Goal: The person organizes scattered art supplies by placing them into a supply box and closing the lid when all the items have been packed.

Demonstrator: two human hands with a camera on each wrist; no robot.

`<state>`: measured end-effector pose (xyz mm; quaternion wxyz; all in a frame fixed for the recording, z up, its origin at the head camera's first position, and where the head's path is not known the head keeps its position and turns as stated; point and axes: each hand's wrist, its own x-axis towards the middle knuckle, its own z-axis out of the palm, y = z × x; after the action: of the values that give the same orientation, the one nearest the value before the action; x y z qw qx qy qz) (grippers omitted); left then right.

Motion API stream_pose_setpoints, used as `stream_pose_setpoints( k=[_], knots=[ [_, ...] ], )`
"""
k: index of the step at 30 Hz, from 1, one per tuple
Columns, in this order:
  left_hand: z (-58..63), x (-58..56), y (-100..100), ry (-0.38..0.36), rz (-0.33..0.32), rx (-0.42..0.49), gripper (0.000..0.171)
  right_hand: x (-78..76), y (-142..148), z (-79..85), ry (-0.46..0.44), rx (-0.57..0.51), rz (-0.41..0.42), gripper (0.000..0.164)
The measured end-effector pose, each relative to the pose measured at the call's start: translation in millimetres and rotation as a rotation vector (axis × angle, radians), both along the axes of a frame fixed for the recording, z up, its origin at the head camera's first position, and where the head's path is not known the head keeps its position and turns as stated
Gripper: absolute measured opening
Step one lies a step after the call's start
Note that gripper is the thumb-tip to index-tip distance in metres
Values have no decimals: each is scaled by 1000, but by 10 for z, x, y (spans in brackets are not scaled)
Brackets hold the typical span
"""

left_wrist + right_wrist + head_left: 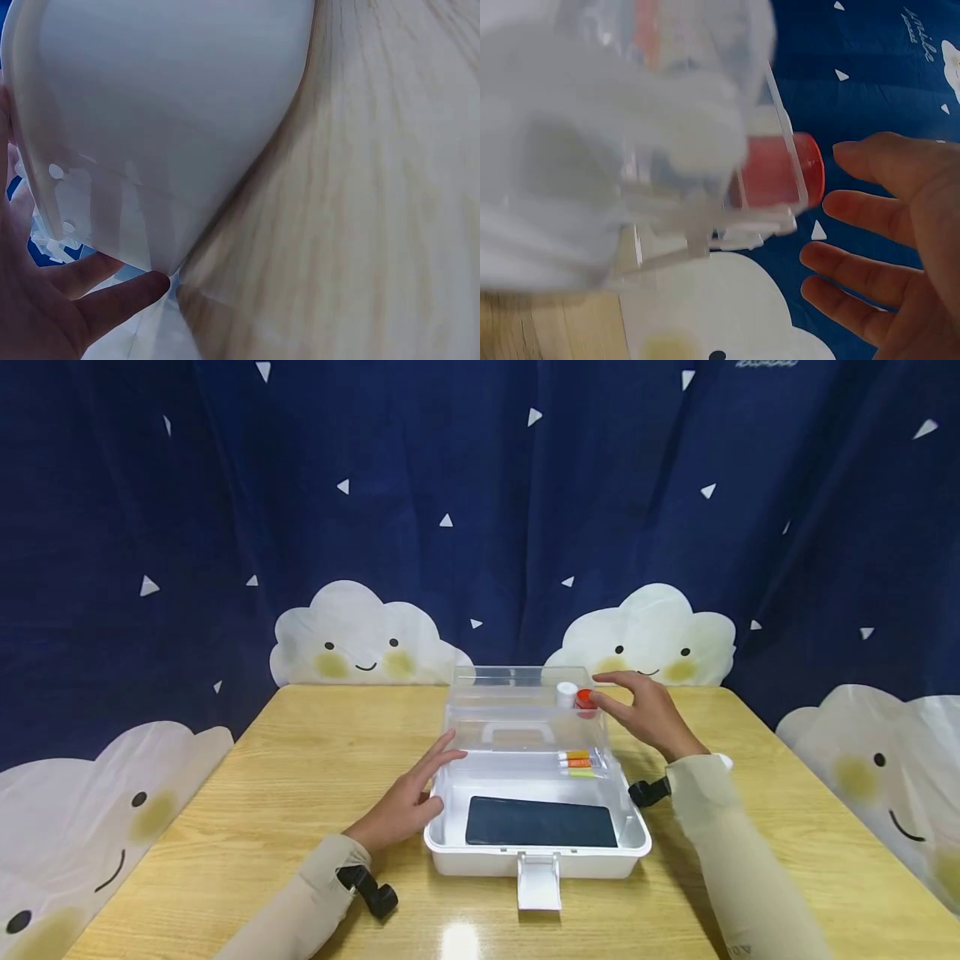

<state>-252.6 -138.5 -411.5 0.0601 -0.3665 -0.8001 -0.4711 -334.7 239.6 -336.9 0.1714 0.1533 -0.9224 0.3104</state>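
A white storage box (536, 863) with clear folding trays (517, 718) stands unfolded on the table. My left hand (405, 802) is at the box's left side, fingers extended; in the left wrist view two fingertips (154, 285) lie right at its back corner. My right hand (648, 714) is by the upper tray's right end, beside a red-topped pot (585, 699). In the right wrist view, thumb and fingers are spread and a small gap separates them from the red lid (811, 169). A white pot (566, 694) stands left of the red one.
Small paint-like tubes (576, 763) in orange and yellow-green lie in the lower tray. A dark flat rectangular thing (540, 822) lies inside the box. The white latch (538, 885) hangs down in front. A dark blue curtain (480, 468) with clouds is behind the wooden table (352, 735).
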Motion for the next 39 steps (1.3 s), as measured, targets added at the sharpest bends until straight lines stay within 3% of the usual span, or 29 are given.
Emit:
stream_pose_setpoints(
  k=[8,10,19,27,39],
  knots=[
    [-256,-180,-18,46,24,-15,72,31,188,-28,0,21,-16,52],
    [-242,-178,-16,46,22,-12,71,41,230,-35,-6,17,-19,53],
    [33,31,18,5,4,-20,66,82,468,-71,-82,10,-67,59],
    [53,39,0,3,29,-20,66,39,642,-8,-138,35,-55,69],
    [53,39,6,-14,21,-20,66,35,798,-89,-177,64,-64,68]
  ],
)
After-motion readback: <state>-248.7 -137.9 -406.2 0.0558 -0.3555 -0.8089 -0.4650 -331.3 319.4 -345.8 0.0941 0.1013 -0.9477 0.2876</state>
